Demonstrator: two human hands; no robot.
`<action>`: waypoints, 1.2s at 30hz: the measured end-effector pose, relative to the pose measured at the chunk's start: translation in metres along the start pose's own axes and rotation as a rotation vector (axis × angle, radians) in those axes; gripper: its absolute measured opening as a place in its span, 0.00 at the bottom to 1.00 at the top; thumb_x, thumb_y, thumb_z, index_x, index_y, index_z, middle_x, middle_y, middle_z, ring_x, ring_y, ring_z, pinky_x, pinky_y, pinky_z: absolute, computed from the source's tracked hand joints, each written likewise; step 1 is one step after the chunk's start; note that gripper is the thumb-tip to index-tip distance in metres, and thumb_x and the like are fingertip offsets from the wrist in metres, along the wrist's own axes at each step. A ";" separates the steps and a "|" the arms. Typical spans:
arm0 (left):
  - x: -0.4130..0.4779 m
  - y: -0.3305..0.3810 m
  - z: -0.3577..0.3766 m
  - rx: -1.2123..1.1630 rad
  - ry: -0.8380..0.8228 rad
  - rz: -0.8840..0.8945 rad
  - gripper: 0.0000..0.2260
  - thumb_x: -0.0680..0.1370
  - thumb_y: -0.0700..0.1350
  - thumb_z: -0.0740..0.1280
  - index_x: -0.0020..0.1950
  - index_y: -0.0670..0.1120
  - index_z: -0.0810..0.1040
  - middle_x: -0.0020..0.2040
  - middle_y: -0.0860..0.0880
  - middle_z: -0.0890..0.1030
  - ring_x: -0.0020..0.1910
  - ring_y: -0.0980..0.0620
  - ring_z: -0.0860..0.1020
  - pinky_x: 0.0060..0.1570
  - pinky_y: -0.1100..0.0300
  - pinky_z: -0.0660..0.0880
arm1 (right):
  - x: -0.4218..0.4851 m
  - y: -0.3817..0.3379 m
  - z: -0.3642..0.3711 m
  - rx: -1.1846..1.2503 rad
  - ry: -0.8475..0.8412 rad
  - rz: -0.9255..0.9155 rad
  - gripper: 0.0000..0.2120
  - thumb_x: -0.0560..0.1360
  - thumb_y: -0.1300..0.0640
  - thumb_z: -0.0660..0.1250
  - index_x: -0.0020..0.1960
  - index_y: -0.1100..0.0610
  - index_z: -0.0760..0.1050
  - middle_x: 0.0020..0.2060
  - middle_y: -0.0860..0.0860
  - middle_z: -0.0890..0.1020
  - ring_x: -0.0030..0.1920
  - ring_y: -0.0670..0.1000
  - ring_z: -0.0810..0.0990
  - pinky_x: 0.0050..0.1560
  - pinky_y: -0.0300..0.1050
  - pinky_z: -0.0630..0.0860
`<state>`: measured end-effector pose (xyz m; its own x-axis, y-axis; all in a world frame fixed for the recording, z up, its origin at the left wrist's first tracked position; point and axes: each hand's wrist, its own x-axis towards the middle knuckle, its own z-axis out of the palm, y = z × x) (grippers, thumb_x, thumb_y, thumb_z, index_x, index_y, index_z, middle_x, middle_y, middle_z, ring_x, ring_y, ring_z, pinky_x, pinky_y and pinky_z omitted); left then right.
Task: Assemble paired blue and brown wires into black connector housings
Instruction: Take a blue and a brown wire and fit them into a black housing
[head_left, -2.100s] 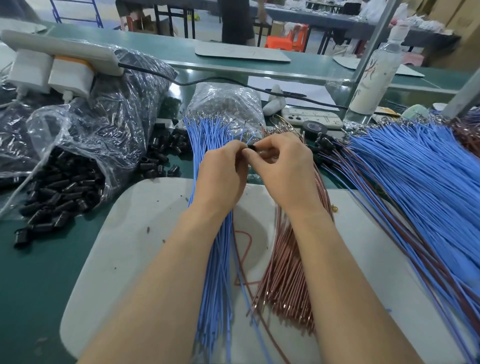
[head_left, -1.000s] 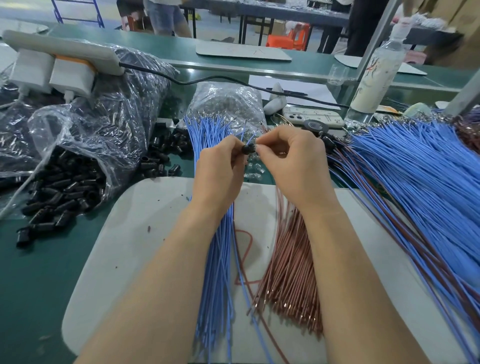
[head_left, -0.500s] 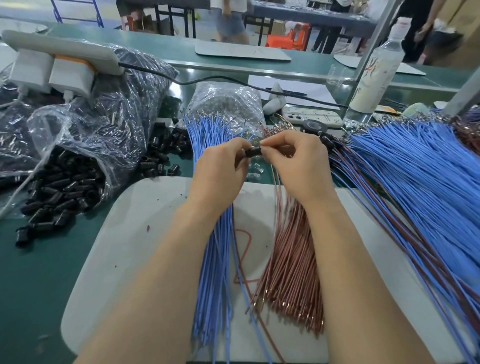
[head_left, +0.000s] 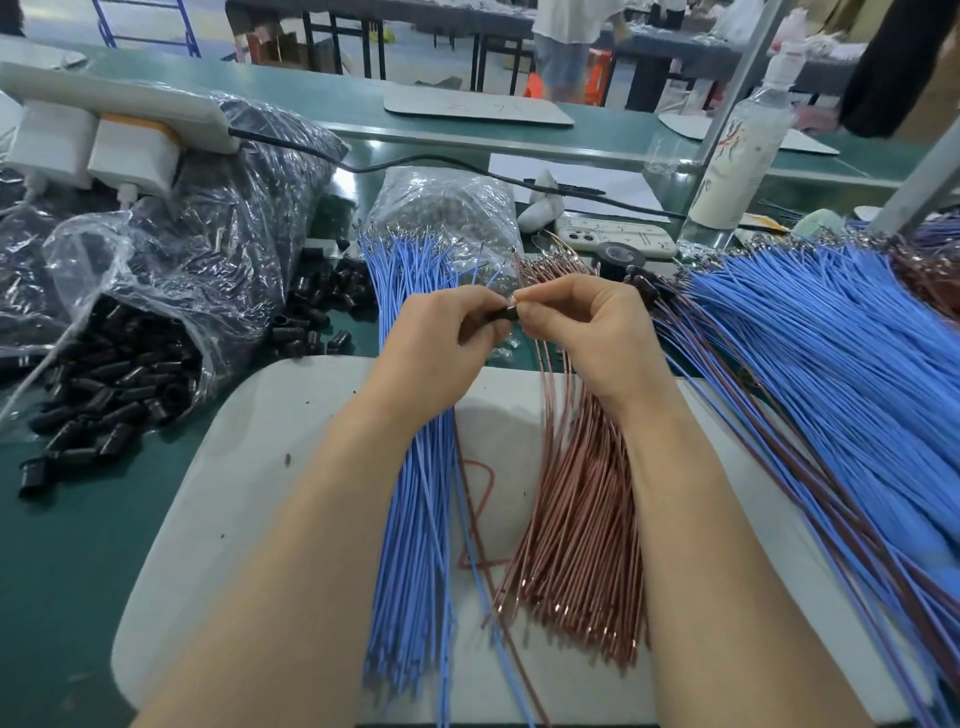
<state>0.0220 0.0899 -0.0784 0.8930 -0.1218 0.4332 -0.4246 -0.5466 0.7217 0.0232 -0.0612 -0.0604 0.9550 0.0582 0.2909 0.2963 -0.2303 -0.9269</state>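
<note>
Centrally, on the tabletop (head_left: 78, 545), a white mat (head_left: 249, 467) carried the blue wires (head_left: 415, 545) and brown wires (head_left: 582, 545) side by side. Above them, the left hand (head_left: 441, 343) gripped a black connector housing (head_left: 505, 315); the right hand (head_left: 587, 332) pinched a wire end (head_left: 513, 300) at its opening.

Bottle (head_left: 737, 150) beside phone (head_left: 618, 236) (black tape roll (head_left: 619, 255) nearby).

1 housing (head_left: 503, 315), pinched in my left hand (head_left: 441, 338): black plastic, faint gloss. Blue wires (head_left: 415, 519): smooth matt insulation. Brown wires (head_left: 582, 519): glossy insulation, bright metal tips. Bag (head_left: 156, 270), desk's (head_left: 62, 545) left edge: clear, crinkled, shiny film. Mat (head_left: 249, 467): matt white. Desk: smooth green.
</note>
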 end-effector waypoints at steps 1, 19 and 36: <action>0.000 0.000 -0.001 0.004 0.002 0.003 0.06 0.76 0.39 0.69 0.52 0.44 0.82 0.35 0.60 0.77 0.32 0.68 0.73 0.37 0.76 0.68 | 0.000 0.000 0.001 0.013 0.000 0.005 0.09 0.72 0.67 0.71 0.41 0.54 0.81 0.33 0.45 0.83 0.37 0.41 0.81 0.45 0.37 0.79; -0.002 0.004 0.003 0.052 0.044 -0.015 0.05 0.76 0.41 0.69 0.50 0.44 0.82 0.36 0.51 0.79 0.30 0.61 0.72 0.35 0.74 0.67 | 0.004 0.010 0.015 0.375 0.077 0.230 0.07 0.75 0.64 0.68 0.39 0.59 0.79 0.31 0.48 0.83 0.35 0.45 0.83 0.39 0.34 0.78; -0.002 0.010 0.002 -0.105 0.054 -0.090 0.02 0.75 0.42 0.69 0.43 0.46 0.80 0.34 0.51 0.80 0.32 0.59 0.74 0.36 0.67 0.72 | 0.007 0.007 0.018 0.627 0.035 0.376 0.12 0.77 0.64 0.64 0.35 0.61 0.75 0.25 0.49 0.78 0.27 0.43 0.74 0.34 0.32 0.75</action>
<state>0.0166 0.0835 -0.0730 0.9199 -0.0301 0.3909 -0.3594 -0.4632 0.8101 0.0320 -0.0445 -0.0694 0.9958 0.0515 -0.0756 -0.0894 0.3710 -0.9243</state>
